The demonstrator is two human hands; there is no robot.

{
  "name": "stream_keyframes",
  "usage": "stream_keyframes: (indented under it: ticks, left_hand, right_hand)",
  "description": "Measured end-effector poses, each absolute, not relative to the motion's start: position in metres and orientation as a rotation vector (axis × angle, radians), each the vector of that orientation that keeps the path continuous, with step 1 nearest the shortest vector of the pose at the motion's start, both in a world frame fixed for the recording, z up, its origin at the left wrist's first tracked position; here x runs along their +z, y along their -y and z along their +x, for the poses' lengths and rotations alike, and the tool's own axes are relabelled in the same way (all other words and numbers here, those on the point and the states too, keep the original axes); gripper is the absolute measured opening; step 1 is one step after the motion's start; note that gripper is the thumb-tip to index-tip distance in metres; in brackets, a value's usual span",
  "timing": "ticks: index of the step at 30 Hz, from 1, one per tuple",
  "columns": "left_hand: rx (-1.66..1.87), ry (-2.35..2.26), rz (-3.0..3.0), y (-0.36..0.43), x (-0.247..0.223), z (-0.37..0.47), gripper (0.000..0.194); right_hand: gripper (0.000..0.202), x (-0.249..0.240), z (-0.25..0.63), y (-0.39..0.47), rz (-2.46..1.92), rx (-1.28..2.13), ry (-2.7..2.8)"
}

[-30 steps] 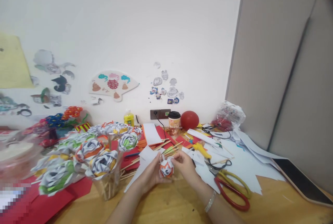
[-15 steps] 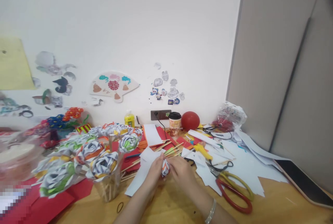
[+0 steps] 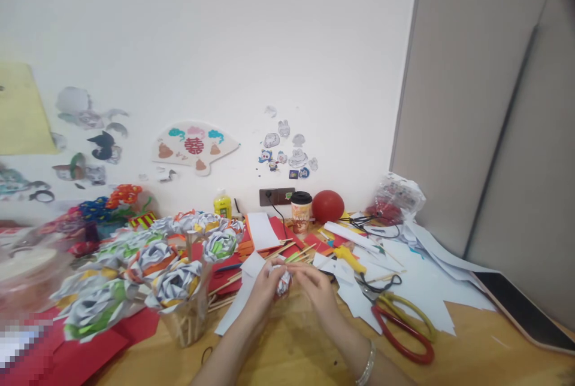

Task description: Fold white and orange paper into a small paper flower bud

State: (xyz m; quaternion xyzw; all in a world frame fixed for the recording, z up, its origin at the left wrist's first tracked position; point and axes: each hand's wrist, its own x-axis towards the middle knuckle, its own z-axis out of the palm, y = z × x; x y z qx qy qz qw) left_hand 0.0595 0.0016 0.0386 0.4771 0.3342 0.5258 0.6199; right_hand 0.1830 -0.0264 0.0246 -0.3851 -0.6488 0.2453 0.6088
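Between my two hands, over the front middle of the table, is a small white paper flower with a bit of orange on it. My left hand is closed round its left side. Fingers of my right hand pinch at its upper right edge, close to my left fingertips. The flower's underside and any stem are hidden by my hands. Just behind lie thin wooden sticks and a white paper sheet.
Left, a cup holds finished paper flowers. Right lie scissors, a yellow glue gun and white paper. Behind stand a lidded drink cup, a red balloon and a glue bottle. A tablet rests far right.
My right fingers have moved up and slightly left, to the top of the flower near my left fingertips. My left hand still holds the flower. The view has shifted slightly.
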Motion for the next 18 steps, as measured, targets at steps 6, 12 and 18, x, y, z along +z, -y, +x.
stream_keyframes:
  ticks: [6,12,18]
  left_hand:
    - [1.192,-0.675,1.007,0.004,0.045,0.055,0.029]
    - [1.211,-0.723,0.929,0.008,0.047,0.054,0.028]
    - [1.216,-0.756,0.905,0.008,0.050,0.058,0.033]
  right_hand:
    - [0.031,0.023,0.182,0.031,-0.875,0.083,1.808]
    - [0.041,0.025,0.179,0.035,-0.947,-0.170,1.931]
    - [0.036,0.032,0.185,0.035,-0.917,-0.200,1.944]
